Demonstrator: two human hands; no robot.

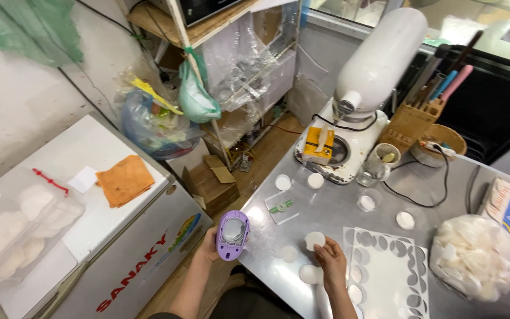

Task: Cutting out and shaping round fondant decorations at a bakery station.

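Sitting on the steel table (326,207): one white stand mixer (364,94), one knife block (411,121), two punched paper sheets (388,269), one bag of cut discs (476,257), perhaps nine loose white discs (314,240). Showing alongside: one purple punch (232,235), one orange cloth (125,180).

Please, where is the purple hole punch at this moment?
In the head view, the purple punch is in the left hand, held at the left edge of the steel table, beside the white freezer.

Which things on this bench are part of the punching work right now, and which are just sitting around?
In use: purple circle punch in left hand; white paper disc at right hand; punched sheets.
Lying about: stand mixer; knife block; orange cloth.
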